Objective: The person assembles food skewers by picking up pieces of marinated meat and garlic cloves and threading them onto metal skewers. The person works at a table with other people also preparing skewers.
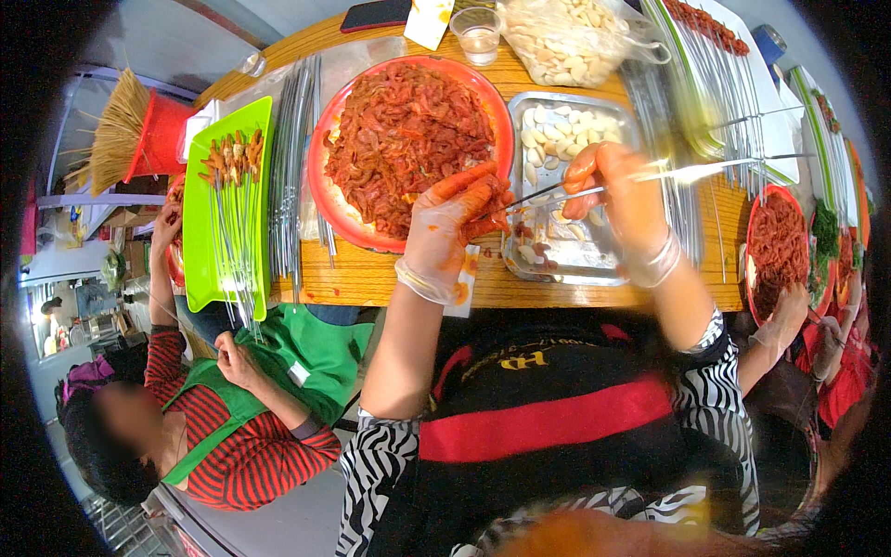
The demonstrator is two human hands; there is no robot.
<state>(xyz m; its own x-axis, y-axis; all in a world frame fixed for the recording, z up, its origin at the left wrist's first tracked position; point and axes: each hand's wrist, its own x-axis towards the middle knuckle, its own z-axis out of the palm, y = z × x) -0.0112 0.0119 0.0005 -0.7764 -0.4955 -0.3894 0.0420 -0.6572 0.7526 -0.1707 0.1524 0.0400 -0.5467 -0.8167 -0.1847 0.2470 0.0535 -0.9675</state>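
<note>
My left hand (456, 219), in a clear plastic glove smeared red, is over the near rim of a red-rimmed round tray (327, 216). Its fingers are closed around a small piece of red marinated meat (495, 217), partly hidden by them. A heap of sliced marinated meat (411, 139) fills the tray. My right hand (619, 202), also gloved and somewhat blurred, grips thin metal skewers (724, 166) whose tips reach the meat in my left hand. Beneath the right hand lies a steel tray (557, 268) holding peeled garlic cloves (553, 132) and a few meat scraps.
Bare skewers (285, 174) lie left of the meat, beside a green tray (202, 257) of loaded skewers. A bag of garlic (571, 35) and plastic cup (477, 38) stand behind. A co-worker (230, 438) sits left; another person's gloved hand (783, 313) works right.
</note>
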